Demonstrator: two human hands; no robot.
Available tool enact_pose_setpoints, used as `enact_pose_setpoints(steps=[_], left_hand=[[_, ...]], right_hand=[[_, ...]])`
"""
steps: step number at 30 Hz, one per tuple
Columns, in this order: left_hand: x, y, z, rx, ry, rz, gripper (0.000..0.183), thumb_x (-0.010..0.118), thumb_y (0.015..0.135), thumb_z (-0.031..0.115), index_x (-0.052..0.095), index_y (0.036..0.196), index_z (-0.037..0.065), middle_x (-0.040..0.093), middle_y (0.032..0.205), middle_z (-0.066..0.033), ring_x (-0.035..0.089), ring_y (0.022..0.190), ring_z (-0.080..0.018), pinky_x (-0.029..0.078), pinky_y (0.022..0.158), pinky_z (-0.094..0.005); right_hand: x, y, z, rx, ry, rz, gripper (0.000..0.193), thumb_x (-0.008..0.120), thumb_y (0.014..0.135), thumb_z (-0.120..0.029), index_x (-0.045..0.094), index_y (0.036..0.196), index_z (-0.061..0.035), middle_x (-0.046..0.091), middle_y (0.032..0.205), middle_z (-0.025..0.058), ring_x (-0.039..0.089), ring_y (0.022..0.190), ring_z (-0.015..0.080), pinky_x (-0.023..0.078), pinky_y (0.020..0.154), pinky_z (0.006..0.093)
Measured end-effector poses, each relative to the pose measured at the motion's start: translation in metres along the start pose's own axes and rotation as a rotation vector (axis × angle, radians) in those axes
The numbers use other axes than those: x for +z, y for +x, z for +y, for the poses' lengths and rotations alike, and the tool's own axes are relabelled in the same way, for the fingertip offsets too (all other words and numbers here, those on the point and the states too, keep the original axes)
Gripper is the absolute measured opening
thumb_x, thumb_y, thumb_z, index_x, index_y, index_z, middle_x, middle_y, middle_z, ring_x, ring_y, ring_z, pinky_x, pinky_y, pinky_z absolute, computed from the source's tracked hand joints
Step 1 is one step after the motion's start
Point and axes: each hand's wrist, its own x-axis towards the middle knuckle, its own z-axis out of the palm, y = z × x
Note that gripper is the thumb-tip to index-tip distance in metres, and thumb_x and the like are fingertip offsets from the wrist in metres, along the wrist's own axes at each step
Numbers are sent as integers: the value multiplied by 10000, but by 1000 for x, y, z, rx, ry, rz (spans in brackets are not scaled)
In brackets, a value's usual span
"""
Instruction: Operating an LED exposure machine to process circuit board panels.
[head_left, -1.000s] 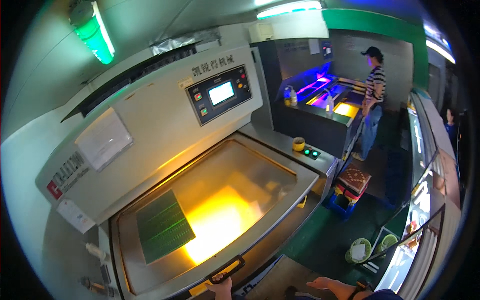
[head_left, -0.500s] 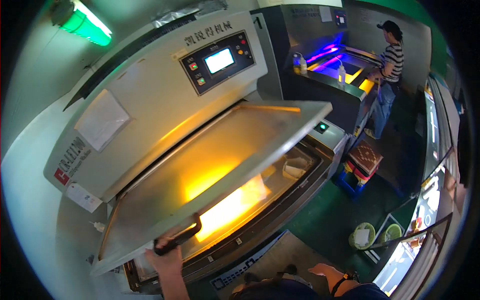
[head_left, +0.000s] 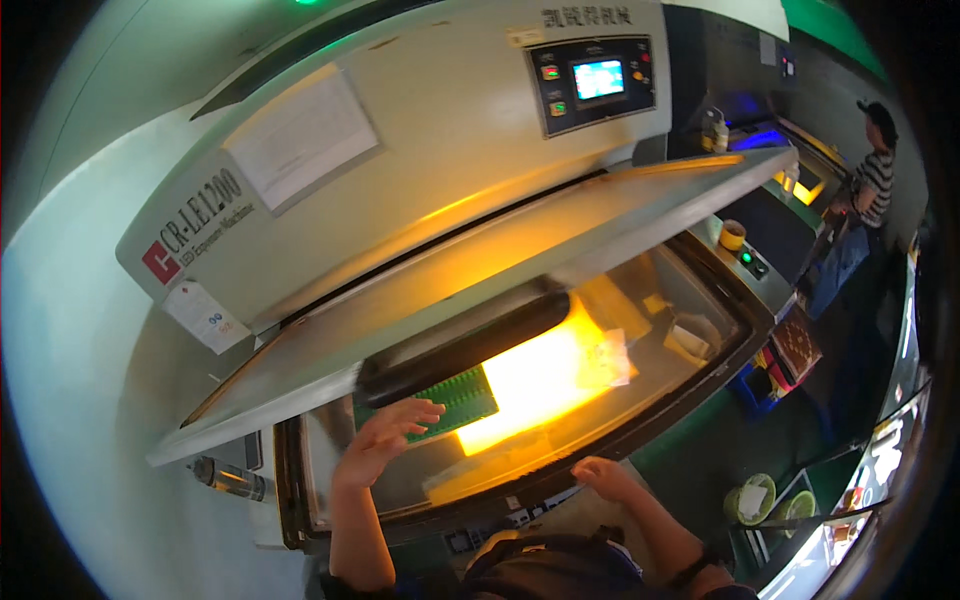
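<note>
My left hand [head_left: 385,440] is open, fingers stretched out over a green perforated-looking panel [head_left: 455,405] inside the machine's bed, with nothing in its grasp. Whether the fingertips touch the panel I cannot tell. My right hand [head_left: 605,478] is empty, its fingers loosely bent, close to the bed's dark front rim [head_left: 640,440]. Above the left hand tilts the raised lid [head_left: 480,270], a pale frame with a long black handle [head_left: 465,350]. Beside the green panel a rectangle of glass [head_left: 530,380] glows bright yellow-white. A pale sheet [head_left: 620,355] lies at its right edge.
A control panel with a lit screen [head_left: 600,78] is on the machine's front. A yellow tape roll [head_left: 732,235] sits on the right ledge, a bottle [head_left: 230,478] at left. Green baskets [head_left: 752,498] and a blue crate [head_left: 757,388] stand on the floor. A co-worker [head_left: 870,185] stands far right.
My left hand has let go of the lid's black handle and moved into the bed. My right hand has come up toward the front rim. The view has turned left; the green panel now shows.
</note>
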Motion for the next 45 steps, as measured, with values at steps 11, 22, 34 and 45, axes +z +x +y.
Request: enact_pose_setpoints(steps=[11,22,34,45], left_hand=[[-156,-129,-289,-651,1225,175,1118,447,859,785,171,1542,-56,55,1635,-242,27,1510,-429,114,1187,-598],[-177,-155,-274,-530,1072,201,1183,508,808,797,215,1512,-107,119,1606,-298,73,1508,-432,109,1193,-578],[-133,-160,-262,-63,741,-58,627,558,953,389,493,1345,-96,462,1414,-310,389,1374,-458,300,1125,-553],[14,-113,-306,-393,-312,219,349,475,1017,355,670,1048,68,626,840,-44,565,665,-135,460,573,-259]], right_hand=[[95,255,-52,225,-278,450,803,713,786,-603,644,1170,99,686,1109,268,666,1050,348,520,931,422],[103,246,-122,558,-61,-30,728,624,828,-701,703,924,16,620,708,101,587,601,222,525,573,368],[238,-90,-9,747,528,625,668,655,904,-539,651,1162,77,680,1086,173,643,964,262,509,803,393],[372,-370,-101,307,1024,1542,346,585,1006,-269,672,1093,54,700,958,43,630,851,116,513,779,290]])
